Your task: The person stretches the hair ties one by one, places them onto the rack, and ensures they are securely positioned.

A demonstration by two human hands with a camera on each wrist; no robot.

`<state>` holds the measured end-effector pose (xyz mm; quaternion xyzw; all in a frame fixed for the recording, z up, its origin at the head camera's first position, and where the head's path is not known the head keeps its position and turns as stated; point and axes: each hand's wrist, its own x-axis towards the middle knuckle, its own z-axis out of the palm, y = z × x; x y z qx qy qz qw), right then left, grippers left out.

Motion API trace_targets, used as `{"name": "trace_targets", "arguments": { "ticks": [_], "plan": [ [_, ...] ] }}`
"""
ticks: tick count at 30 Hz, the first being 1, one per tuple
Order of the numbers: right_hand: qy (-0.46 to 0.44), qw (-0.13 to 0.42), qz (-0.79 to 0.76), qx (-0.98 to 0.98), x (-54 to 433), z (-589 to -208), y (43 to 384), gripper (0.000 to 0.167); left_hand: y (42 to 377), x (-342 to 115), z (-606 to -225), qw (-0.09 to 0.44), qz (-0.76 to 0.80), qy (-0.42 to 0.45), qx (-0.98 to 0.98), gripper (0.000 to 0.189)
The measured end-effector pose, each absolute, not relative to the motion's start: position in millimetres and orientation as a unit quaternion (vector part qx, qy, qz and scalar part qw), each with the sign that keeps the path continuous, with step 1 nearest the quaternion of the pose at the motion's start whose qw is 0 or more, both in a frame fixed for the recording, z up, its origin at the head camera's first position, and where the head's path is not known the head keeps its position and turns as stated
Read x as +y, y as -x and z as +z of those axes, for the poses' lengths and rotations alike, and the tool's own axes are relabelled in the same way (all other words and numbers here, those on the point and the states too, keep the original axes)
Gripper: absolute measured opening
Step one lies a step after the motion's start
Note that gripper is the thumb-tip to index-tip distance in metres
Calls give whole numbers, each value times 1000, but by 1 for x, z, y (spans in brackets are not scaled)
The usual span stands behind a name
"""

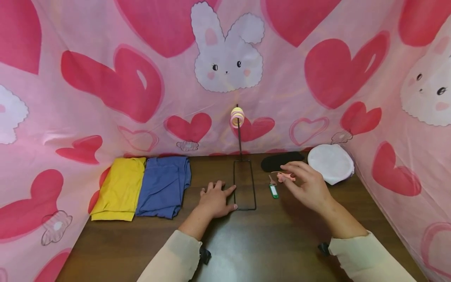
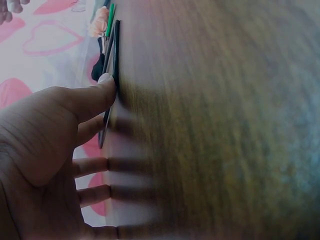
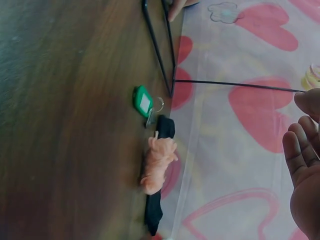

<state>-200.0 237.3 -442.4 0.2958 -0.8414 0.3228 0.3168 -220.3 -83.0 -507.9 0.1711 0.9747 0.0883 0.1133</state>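
Observation:
A black wire stand [image 1: 240, 143] has a flat rectangular base and a thin upright rod, with pink and yellow rings [image 1: 237, 112] near the rod's top. My left hand [image 1: 215, 199] rests palm down with spread fingers, its thumb and index finger touching the left side of the base. Right of the stand lies a small pink toy figure [image 3: 159, 162] with a thin loop. Above the toy hovers my right hand [image 1: 308, 186], its fingers loosely bent; the right wrist view shows them apart from the toy. Beside the toy lies a key with a green tag [image 1: 273, 191].
A long, flat black thing [image 1: 282, 161] lies behind the toy. Farther right is a round white pouch-like item [image 1: 330, 162]. Folded yellow cloth [image 1: 119, 190] and folded blue cloth [image 1: 163, 186] lie side by side at left. A heart-patterned curtain [image 1: 218, 129] encloses the wooden table [image 1: 260, 246].

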Motion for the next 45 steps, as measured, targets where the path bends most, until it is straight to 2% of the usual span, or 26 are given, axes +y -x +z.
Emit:
{"name": "trace_targets", "arguments": {
  "ticks": [14, 20, 45],
  "plan": [
    [-278, 294, 304, -862, 265, -457, 187, 37, 224, -83, -507, 108, 87, -172, 975, 74],
    [-273, 291, 290, -870, 278, -466, 180, 41, 223, -83, -510, 110, 83, -170, 976, 74],
    [-206, 206, 207, -934, 341, -493, 153, 54, 220, -83, -508, 111, 89, -170, 975, 74]
  ]
}}
